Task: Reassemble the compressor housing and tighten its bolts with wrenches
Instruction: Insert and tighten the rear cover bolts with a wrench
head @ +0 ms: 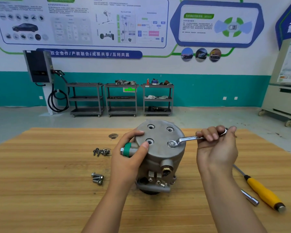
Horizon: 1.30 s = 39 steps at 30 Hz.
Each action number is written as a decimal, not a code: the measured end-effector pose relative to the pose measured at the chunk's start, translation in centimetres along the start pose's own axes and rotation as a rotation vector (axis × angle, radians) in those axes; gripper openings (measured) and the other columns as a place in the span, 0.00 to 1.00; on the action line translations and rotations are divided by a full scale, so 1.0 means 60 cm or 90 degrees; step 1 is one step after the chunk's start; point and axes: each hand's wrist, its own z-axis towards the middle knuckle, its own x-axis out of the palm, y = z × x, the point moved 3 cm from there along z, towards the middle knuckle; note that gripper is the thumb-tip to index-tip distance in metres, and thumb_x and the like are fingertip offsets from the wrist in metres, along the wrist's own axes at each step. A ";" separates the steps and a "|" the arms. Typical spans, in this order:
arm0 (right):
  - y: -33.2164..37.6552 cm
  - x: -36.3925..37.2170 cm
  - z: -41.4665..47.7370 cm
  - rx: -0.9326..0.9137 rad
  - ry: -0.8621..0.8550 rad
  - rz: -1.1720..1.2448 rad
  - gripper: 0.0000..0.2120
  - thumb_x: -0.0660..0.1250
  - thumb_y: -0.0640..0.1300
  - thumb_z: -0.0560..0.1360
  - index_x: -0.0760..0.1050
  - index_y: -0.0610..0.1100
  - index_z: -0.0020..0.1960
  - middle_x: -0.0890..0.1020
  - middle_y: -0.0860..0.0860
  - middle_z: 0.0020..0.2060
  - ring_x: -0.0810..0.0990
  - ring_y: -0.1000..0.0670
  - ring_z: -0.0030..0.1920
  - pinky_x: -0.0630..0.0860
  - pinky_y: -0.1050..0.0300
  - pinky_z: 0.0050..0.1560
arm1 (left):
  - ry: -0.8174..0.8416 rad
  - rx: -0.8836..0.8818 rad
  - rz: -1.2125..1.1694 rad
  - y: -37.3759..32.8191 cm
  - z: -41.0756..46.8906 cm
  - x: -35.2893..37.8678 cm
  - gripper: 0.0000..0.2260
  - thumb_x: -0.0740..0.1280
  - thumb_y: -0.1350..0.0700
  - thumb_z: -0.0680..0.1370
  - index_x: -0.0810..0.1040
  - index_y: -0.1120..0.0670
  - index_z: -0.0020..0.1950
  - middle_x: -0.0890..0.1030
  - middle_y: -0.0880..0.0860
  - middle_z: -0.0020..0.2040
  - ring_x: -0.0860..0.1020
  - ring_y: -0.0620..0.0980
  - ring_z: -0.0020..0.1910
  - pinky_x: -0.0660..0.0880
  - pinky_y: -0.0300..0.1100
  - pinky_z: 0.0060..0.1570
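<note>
bright, even indoor light; soft shadows; wide-angle bending at edges; posters blurred.

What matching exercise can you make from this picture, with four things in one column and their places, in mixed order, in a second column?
Things:
1 wrench
2 screwdriver
3 loose bolts
4 left hand

Places:
A on the table, left of the compressor
B on the compressor, gripping it
C in the right hand
D on the table, right of the compressor

Pairs: 1-C, 2-D, 3-A, 4-B
</note>
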 end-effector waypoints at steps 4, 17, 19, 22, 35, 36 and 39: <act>0.011 -0.012 -0.015 -0.049 -0.046 -0.036 0.19 0.47 0.51 0.83 0.63 0.46 0.36 0.64 0.55 0.22 0.63 0.56 0.22 0.71 0.66 0.28 | 0.027 0.040 0.020 -0.006 -0.014 0.004 0.10 0.70 0.57 0.67 0.79 0.46 0.46 0.82 0.39 0.51 0.80 0.38 0.48 0.74 0.30 0.42; 0.010 -0.004 -0.027 -0.028 -0.044 -0.041 0.19 0.48 0.51 0.82 0.64 0.46 0.36 0.64 0.54 0.23 0.64 0.55 0.23 0.71 0.63 0.29 | 0.024 0.001 0.025 -0.007 -0.007 -0.006 0.11 0.70 0.56 0.66 0.81 0.44 0.46 0.83 0.43 0.46 0.80 0.40 0.42 0.74 0.31 0.38; 0.006 -0.002 -0.030 -0.047 -0.042 -0.040 0.19 0.48 0.51 0.82 0.64 0.46 0.36 0.65 0.55 0.23 0.65 0.55 0.23 0.72 0.65 0.29 | 0.023 -0.004 0.028 -0.005 -0.004 -0.009 0.10 0.70 0.55 0.66 0.81 0.44 0.46 0.82 0.43 0.44 0.79 0.40 0.40 0.73 0.30 0.37; 0.006 0.000 -0.031 -0.085 -0.058 -0.048 0.19 0.47 0.50 0.83 0.64 0.46 0.36 0.65 0.55 0.22 0.65 0.55 0.23 0.72 0.65 0.28 | 0.024 -0.004 0.041 -0.003 -0.004 -0.007 0.10 0.70 0.54 0.66 0.81 0.43 0.46 0.82 0.42 0.45 0.79 0.40 0.42 0.73 0.30 0.38; 0.010 0.043 0.003 0.145 -0.081 0.191 0.16 0.52 0.44 0.82 0.64 0.44 0.36 0.63 0.52 0.23 0.62 0.55 0.21 0.71 0.61 0.39 | 0.004 -0.063 0.018 0.009 0.002 -0.008 0.11 0.70 0.60 0.73 0.80 0.43 0.48 0.80 0.37 0.45 0.80 0.38 0.40 0.73 0.33 0.31; 0.011 0.050 0.006 0.154 -0.089 0.243 0.16 0.51 0.42 0.82 0.63 0.43 0.36 0.63 0.51 0.22 0.62 0.55 0.20 0.73 0.61 0.35 | 0.000 -0.068 0.016 0.011 0.004 -0.010 0.11 0.70 0.59 0.73 0.80 0.43 0.48 0.80 0.37 0.46 0.80 0.39 0.40 0.73 0.33 0.32; 0.031 0.071 0.018 0.141 -0.081 0.314 0.15 0.48 0.38 0.82 0.61 0.43 0.36 0.63 0.50 0.19 0.62 0.54 0.17 0.71 0.66 0.26 | 0.002 -0.060 0.006 0.010 0.002 -0.005 0.11 0.70 0.60 0.73 0.79 0.44 0.48 0.81 0.38 0.46 0.81 0.40 0.40 0.74 0.33 0.31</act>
